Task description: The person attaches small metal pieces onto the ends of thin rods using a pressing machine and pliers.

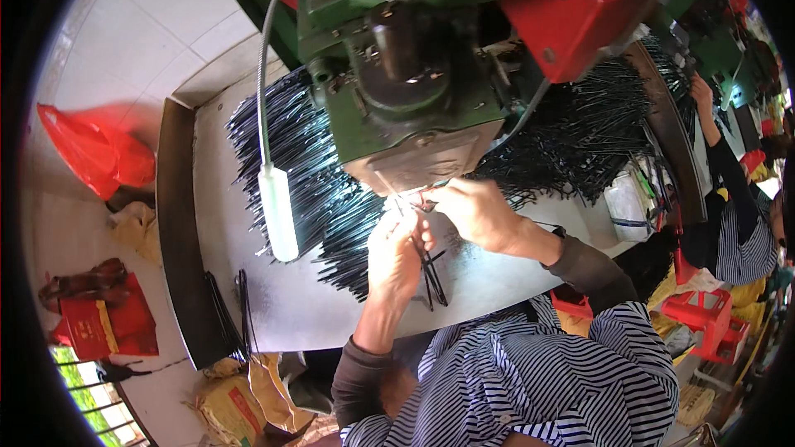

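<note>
"Grey metal worktable (310, 314) before you, bare on the near side. What are your hands doing over it?"

"My left hand (392, 258) is closed around a few thin black rods (431, 280), their loose ends slanting back toward me. My right hand (483, 213) has its thumb and forefinger drawn together just beside the left; what they pinch, I can't tell."

"How would those rods handle?"

"Light and stiff, I'd judge, maybe springy along their length, and slick if that shine is oil. I'd take hold near the upper end, where a short grip should limit wobble."

"What can't you make out?"

"Those upper tips: glare and my own fingers hide them, right under the green machine head (406, 116). I can't count the rods either. Beyond, the machine blocks the view between the left heap of dark rods (277, 145) and the right heap (580, 132), and its top is cut off. Far right, a co-worker's hand (702, 95) is too small to read."
</note>
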`<state>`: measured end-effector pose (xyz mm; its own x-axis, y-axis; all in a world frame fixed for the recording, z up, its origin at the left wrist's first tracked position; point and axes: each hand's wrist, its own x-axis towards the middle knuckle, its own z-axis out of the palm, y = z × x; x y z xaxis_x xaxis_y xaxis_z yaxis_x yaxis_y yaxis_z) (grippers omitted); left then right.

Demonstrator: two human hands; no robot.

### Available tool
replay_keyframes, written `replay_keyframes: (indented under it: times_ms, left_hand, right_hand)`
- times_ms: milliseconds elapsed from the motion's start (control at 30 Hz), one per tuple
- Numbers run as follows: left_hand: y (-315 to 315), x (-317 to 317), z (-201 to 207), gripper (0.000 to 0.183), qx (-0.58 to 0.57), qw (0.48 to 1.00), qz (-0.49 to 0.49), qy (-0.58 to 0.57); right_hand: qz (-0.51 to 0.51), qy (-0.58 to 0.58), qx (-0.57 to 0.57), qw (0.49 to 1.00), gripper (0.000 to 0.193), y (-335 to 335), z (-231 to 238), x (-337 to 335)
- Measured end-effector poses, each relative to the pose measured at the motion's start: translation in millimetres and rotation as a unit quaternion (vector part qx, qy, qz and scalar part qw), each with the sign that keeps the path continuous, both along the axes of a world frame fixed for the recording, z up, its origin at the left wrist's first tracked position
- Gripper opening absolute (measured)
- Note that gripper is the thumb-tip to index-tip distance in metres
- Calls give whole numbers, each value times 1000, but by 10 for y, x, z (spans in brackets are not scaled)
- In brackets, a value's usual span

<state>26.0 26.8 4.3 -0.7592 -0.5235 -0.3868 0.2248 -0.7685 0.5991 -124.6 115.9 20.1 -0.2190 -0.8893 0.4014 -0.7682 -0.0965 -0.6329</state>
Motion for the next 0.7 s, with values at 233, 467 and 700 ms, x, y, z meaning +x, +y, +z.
replay_keyframes:
  times_ms: [233,467,700]
  left_hand:
    - [30,-104,-25,16,-228,971,33,-69]
    - [-9,-131,12,21,-333,935,54,-109]
    - [-67,-121,-30,24,-272,956,19,-105]
  right_hand:
    - [-77,-469,101,874,17,-45,-70,88]
    - [-87,-418,89,900,17,-80,-86,120]
    - [-89,-447,106,884,15,-122,-69,150]
